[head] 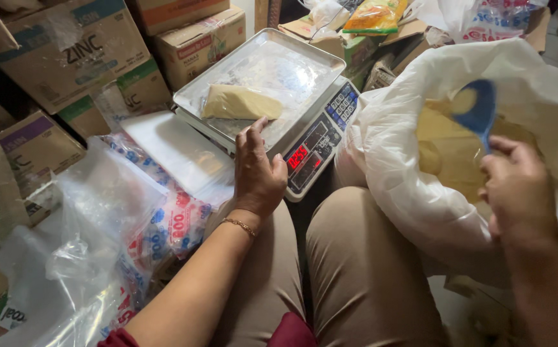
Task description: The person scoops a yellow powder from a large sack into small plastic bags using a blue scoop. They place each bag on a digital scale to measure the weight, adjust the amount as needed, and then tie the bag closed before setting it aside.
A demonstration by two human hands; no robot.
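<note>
- A big white plastic sack (420, 193) fills the right half of the frame, its mouth open and a heap of pale yellow powder (449, 151) inside.
- Brown cardboard cartons (67, 54) are stacked across the upper left; what they hold is hidden.
- A grey electronic scale with a red lit display (317, 151) sits at centre, carrying a shallow rectangular metal tray (266, 67) lined with clear film.
- On that tray lies a small clear plastic bag filled with the yellow powder (240, 103), lying flat left of the tray's middle.
- A stack of empty clear flat bags (179, 154) rests just left of the scale.
- The left hand (258, 170) lies palm down, fingers loosely spread, on the tray's near edge, gripping nothing.
- The right hand (516, 186) is closed around the handle of a blue plastic scoop (478, 109), its bowl carrying a little powder above the sack.
</note>
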